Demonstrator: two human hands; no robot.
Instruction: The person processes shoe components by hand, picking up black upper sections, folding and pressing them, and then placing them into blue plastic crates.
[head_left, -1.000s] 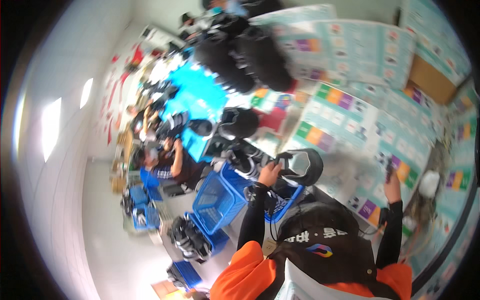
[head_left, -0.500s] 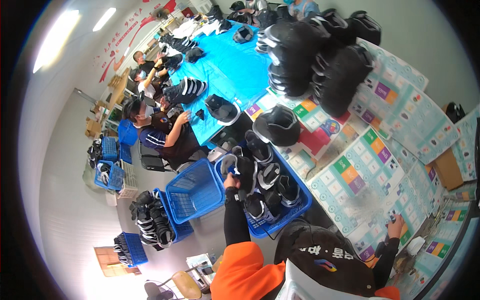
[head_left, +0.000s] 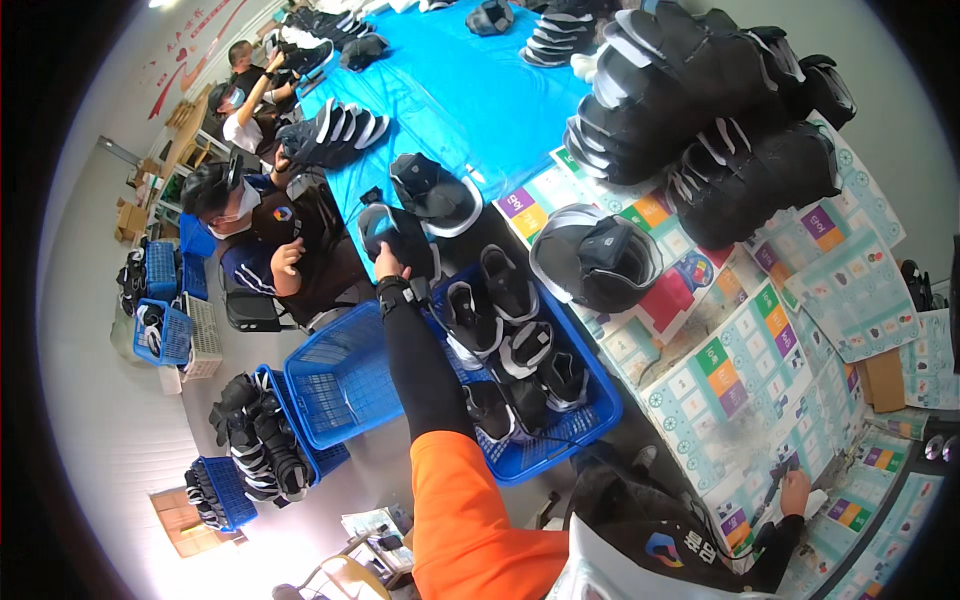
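My left arm stretches forward, and my left hand [head_left: 391, 266] grips the edge of a black and grey shoe upper [head_left: 405, 238] at the corner of the blue-covered table. Below it sits a blue basket [head_left: 610, 412] holding several similar shoe uppers [head_left: 527, 348]. My right hand [head_left: 795, 492] rests low at the right, over the sheet-covered worktable [head_left: 735, 430]. Its fingers are closed around a small dark thing [head_left: 778, 474] whose kind I cannot make out. Another shoe upper [head_left: 430, 192] stands just beyond my left hand, and a larger one [head_left: 597, 255] sits on the worktable's printed sheets.
Piles of shoe uppers [head_left: 680, 90] stand at the far right of the table. A co-worker [head_left: 240, 215] sits at the left of the blue cover [head_left: 470, 110], with others further back. An empty blue basket [head_left: 340, 375] and a filled one [head_left: 225, 490] stand on the left.
My left hand has carried the shoe upper from above the basket forward and left to the blue table's corner. My right hand has shifted slightly down. The view has moved as well.
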